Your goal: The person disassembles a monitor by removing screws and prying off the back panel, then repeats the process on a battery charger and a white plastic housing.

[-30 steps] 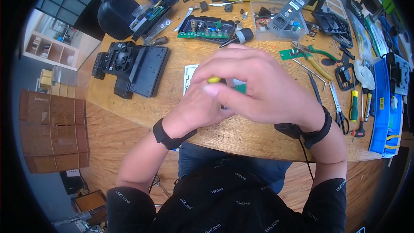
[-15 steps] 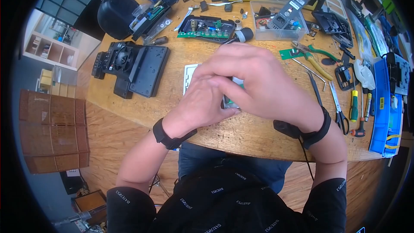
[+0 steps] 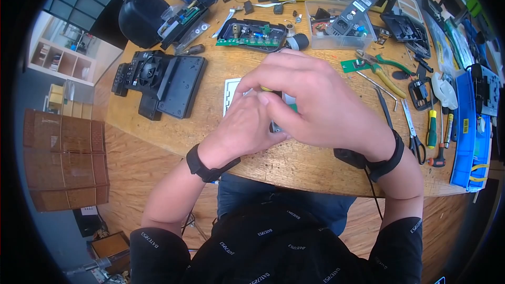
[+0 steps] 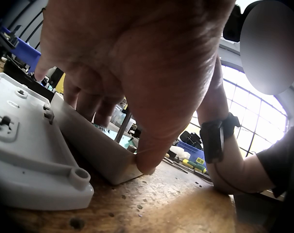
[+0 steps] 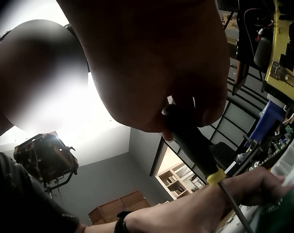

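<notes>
The right hand (image 3: 315, 100) holds a screwdriver (image 5: 193, 145) with a dark handle and a yellow collar; its shaft points down toward a green board (image 5: 283, 213). Under it, the left hand (image 3: 239, 126) grips a white housing part (image 4: 96, 145), thumb at the near wall and fingers over the far side. In the left wrist view the metal shaft stands inside that housing, beside the thumb. Next to it lies a second white shell (image 4: 30, 150) with a round post at its corner. The hands hide most of the housing in the head view.
Left of the hands lies a black device with a fan (image 3: 150, 71). Behind them are an opened circuit board case (image 3: 252, 36) and a clear bin (image 3: 342, 39). Pliers (image 3: 386, 71), scissors (image 3: 412, 129) and a blue tray (image 3: 463, 131) are at the right.
The right fingers have shifted slightly around the screwdriver handle, whose yellow part was plain at first, then hidden, and now shows a little. The left hand stays nearly in place.
</notes>
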`<state>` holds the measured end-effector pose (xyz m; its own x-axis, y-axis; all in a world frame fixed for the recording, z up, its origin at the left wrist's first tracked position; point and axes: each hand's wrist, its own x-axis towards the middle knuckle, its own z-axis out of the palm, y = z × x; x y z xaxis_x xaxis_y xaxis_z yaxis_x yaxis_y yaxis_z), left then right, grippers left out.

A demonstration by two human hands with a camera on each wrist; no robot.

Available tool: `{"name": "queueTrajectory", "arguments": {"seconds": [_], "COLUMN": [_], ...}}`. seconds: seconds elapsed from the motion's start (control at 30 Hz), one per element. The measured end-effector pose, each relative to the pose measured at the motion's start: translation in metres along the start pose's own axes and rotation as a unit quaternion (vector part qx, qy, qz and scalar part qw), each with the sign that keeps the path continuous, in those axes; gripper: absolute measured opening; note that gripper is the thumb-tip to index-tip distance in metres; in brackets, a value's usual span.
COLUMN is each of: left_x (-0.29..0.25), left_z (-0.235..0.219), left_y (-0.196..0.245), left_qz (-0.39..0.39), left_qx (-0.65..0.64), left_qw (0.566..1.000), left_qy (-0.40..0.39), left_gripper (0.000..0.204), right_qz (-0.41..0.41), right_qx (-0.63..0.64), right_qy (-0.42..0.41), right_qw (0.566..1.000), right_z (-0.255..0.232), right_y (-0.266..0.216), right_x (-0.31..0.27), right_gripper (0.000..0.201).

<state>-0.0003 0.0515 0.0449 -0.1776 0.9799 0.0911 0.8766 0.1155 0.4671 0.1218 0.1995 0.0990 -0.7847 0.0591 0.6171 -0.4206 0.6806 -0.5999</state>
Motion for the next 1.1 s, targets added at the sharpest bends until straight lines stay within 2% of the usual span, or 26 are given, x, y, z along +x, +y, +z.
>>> {"name": "queueTrajectory", "arguments": {"seconds": [0.03, 0.23, 0.37, 0.43, 0.53, 0.73, 0.87, 1.1], "left_x": [0.000, 0.003, 0.000, -0.001, -0.001, 0.008, 0.018, 0.026], "left_z": [0.001, -0.006, -0.009, -0.016, -0.021, -0.023, -0.022, -0.007], "left_y": [-0.001, 0.003, 0.007, 0.013, 0.015, 0.014, 0.020, 0.011], "left_qz": [0.024, 0.001, 0.021, -0.032, -0.040, 0.005, 0.010, 0.034], "left_qx": [0.025, 0.015, 0.059, 0.065, 0.101, 0.139, 0.152, 0.169], "left_qw": [0.999, 1.000, 0.998, 0.995, 0.988, 0.987, 0.984, 0.984], "left_qy": [0.015, -0.012, -0.002, -0.062, -0.109, -0.081, -0.097, -0.045], "left_gripper": [0.053, 0.059, 0.062, 0.062, 0.056, 0.044, 0.041, 0.034], "right_qz": [-0.001, -0.011, -0.007, -0.010, -0.027, -0.043, -0.030, -0.014], "right_qx": [0.000, -0.028, -0.044, -0.054, -0.088, -0.135, -0.137, -0.140], "right_qy": [0.010, 0.026, 0.038, 0.044, 0.056, 0.065, 0.063, 0.049], "right_qw": [1.000, 0.999, 0.998, 0.997, 0.994, 0.988, 0.988, 0.989], "right_z": [0.001, -0.001, -0.012, -0.020, -0.030, -0.040, -0.038, -0.039], "right_y": [0.000, 0.003, 0.000, -0.002, -0.003, -0.004, -0.004, -0.006], "right_x": [0.000, -0.001, 0.001, 0.003, 0.004, 0.002, 0.000, 0.000], "right_gripper": [0.015, 0.019, 0.018, 0.017, 0.015, 0.013, 0.013, 0.014]}}
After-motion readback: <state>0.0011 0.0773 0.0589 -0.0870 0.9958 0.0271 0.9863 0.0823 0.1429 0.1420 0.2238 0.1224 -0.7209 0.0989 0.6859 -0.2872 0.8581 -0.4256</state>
